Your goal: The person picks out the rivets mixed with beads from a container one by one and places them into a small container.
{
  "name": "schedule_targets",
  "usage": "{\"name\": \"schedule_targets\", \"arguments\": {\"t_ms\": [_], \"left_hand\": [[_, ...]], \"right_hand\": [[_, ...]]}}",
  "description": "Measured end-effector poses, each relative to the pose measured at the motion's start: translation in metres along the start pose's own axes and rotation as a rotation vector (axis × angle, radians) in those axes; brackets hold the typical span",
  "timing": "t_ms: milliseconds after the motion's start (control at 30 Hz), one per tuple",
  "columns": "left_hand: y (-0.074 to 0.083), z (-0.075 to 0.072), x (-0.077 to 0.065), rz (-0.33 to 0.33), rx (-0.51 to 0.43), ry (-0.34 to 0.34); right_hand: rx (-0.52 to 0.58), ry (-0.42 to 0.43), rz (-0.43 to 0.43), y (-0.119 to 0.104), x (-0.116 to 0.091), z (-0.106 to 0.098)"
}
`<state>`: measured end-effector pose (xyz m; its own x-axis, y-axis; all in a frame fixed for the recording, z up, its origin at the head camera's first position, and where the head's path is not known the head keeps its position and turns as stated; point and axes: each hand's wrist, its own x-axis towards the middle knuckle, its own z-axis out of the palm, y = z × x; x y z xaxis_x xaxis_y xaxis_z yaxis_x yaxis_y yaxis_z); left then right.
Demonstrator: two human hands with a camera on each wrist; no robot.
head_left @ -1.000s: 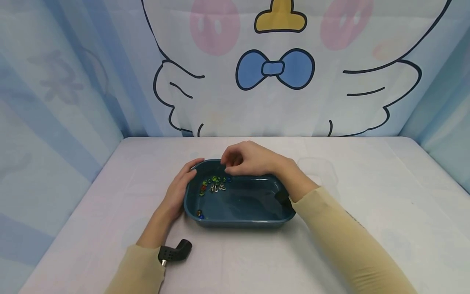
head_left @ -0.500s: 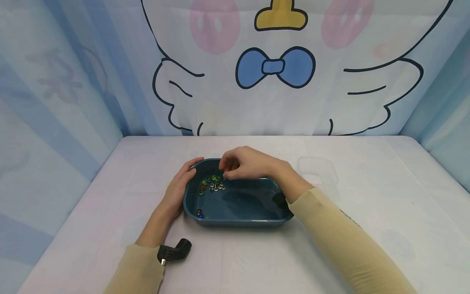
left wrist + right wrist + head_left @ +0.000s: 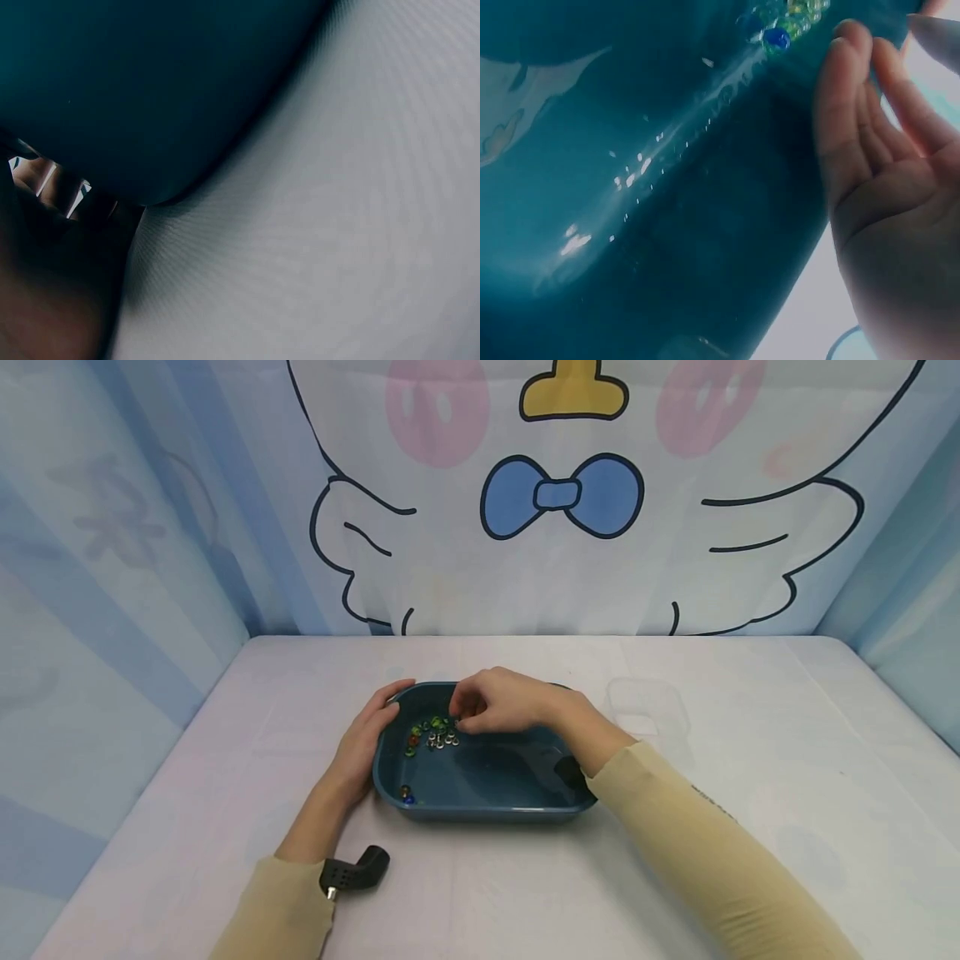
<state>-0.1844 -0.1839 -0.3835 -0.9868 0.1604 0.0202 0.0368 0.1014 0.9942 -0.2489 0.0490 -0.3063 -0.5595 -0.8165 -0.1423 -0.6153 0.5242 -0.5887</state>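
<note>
A dark blue oval tray (image 3: 487, 815) sits on the table. My left hand (image 3: 354, 752) grips its left end, thumb at the rim and fingers along the outside; part of that hand is dark in the left wrist view. Inside the tray's far left lie several small glassy green and red marbles (image 3: 437, 724). Several silvery ring-like pieces (image 3: 435, 742) lie just in front of them, and a brown and a blue marble (image 3: 407, 796) lie at the near left corner. My right hand (image 3: 513, 700) hovers over the tray, fingertips beside the marbles, thumb apart from the fingers and nothing visible between them.
A clear plastic container (image 3: 648, 708) stands behind the tray on the right. The white table (image 3: 510, 893) ends at a cartoon-printed curtain (image 3: 555, 585). A black wrist camera (image 3: 356, 870) sticks out from the left wrist.
My right hand has come down and slightly nearer, from the tray's far rim into the tray next to the marbles. The left hand keeps its hold and the tray stays in place.
</note>
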Motion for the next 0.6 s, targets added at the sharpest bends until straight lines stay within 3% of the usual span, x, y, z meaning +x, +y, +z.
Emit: {"name": "schedule_targets", "arguments": {"t_ms": [600], "left_hand": [[-0.0008, -0.0003, 0.0001, 0.000, -0.009, 0.004]], "right_hand": [[-0.072, -0.079, 0.067, 0.0044, 0.0044, 0.0103]]}}
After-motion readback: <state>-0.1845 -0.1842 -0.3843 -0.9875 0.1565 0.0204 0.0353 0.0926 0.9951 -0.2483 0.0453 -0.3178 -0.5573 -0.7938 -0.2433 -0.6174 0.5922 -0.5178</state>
